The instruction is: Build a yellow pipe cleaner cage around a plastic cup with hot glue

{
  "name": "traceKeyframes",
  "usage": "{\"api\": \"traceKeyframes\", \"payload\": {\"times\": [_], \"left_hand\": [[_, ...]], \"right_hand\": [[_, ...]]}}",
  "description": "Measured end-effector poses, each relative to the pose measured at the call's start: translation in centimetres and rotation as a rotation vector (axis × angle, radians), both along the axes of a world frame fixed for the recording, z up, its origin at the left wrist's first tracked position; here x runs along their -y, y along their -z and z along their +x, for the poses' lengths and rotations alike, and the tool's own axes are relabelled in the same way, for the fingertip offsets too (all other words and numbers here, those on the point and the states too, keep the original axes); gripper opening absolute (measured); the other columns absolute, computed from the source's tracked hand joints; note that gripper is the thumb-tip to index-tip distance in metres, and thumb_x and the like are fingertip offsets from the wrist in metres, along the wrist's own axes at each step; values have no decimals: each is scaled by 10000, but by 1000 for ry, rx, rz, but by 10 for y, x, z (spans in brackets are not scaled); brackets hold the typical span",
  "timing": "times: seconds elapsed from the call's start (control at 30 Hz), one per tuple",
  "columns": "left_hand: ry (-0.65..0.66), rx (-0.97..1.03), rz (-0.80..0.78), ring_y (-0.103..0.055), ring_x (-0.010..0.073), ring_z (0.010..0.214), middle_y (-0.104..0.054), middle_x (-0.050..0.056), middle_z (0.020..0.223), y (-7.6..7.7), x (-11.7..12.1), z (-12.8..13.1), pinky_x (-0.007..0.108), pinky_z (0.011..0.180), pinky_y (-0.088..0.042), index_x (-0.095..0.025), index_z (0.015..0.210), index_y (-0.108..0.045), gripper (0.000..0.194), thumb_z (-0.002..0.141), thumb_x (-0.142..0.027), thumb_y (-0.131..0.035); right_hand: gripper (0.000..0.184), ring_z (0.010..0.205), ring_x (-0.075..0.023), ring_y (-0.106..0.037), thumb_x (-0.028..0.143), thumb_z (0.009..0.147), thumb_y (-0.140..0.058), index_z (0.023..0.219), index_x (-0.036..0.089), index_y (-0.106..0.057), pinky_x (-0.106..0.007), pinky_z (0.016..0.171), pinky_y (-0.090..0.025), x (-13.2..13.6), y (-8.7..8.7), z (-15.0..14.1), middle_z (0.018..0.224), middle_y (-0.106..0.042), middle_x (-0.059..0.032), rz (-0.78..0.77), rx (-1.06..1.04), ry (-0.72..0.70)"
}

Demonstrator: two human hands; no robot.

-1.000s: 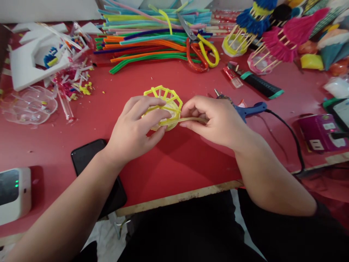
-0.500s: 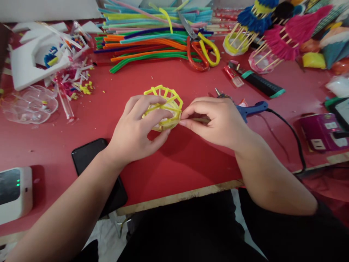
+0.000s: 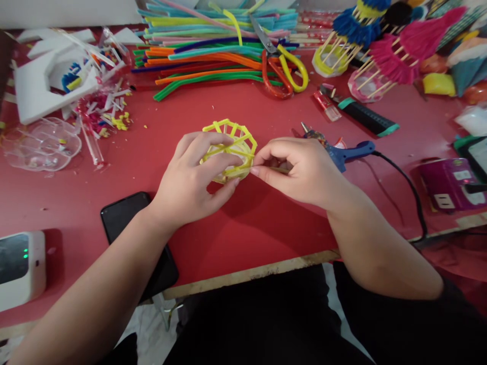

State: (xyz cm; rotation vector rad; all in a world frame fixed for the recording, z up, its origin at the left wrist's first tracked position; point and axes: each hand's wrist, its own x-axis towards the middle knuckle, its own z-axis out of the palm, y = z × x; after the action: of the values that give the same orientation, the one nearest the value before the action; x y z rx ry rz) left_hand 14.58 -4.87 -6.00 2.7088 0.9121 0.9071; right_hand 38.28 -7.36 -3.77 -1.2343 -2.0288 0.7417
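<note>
Head view: yellow pipe-cleaner frame (image 3: 239,151) lies left of the glue gun (image 3: 344,156), gripped by left hand (image 3: 192,175); right hand (image 3: 304,166), nearer the gun, pinches a tan strip (image 3: 282,170), long axis sideways toward frame

Near left: black phone (image 3: 125,215), partly hidden; white device (image 3: 34,271) at table edge, two green lights on. Far left: clear sectioned tray (image 3: 41,144), white cut-out sheet (image 3: 30,94) just beyond it, loose colored scraps (image 3: 114,106) to its right. Far middle: pile of fuzzy sticks (image 3: 213,63), mixed colors; scissors (image 3: 270,50), red/yellow handles, partly on pile. Far right: pink fringed piece (image 3: 411,45) on sticks, blue fringed one (image 3: 352,30) to its left. Right: black-green tool (image 3: 368,116), purple box (image 3: 441,182) nearer.
</note>
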Motion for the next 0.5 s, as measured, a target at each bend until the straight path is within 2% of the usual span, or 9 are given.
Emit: {"api": "traceKeyframes", "payload": {"times": [0.17, 0.37, 0.5], "left_hand": [[39, 30, 49, -666, 340, 1207, -688, 175, 1303, 1, -1, 0, 554, 1017, -549, -201, 1101, -699, 185, 936, -284, -702], [8, -5, -27, -640, 345, 1257, -666, 138, 1358, 0, 0, -1, 572, 1059, -521, -250, 1148, -698, 210, 949, -314, -680], [13, -7, -26, -639, 341, 1257, -664, 144, 1361, 1, 0, -1, 583, 1063, -521, -243, 1176, -695, 248, 954, -354, -698]], "right_hand": [[57, 656, -112, -630, 173, 889, -690, 844, 181, -724, -259, 648, -529, 0, 3, -1, 850, -765, -14, -17, -6, 15], [70, 670, -110, -635, 129, 861, -681, 833, 173, -728, -246, 653, -510, -1, 4, 0, 838, -764, -13, -26, 0, -11], [66, 640, -106, -616, 153, 859, -688, 811, 175, -727, -251, 642, -497, -1, 1, 1, 797, -748, -6, -48, 7, -22]]}}
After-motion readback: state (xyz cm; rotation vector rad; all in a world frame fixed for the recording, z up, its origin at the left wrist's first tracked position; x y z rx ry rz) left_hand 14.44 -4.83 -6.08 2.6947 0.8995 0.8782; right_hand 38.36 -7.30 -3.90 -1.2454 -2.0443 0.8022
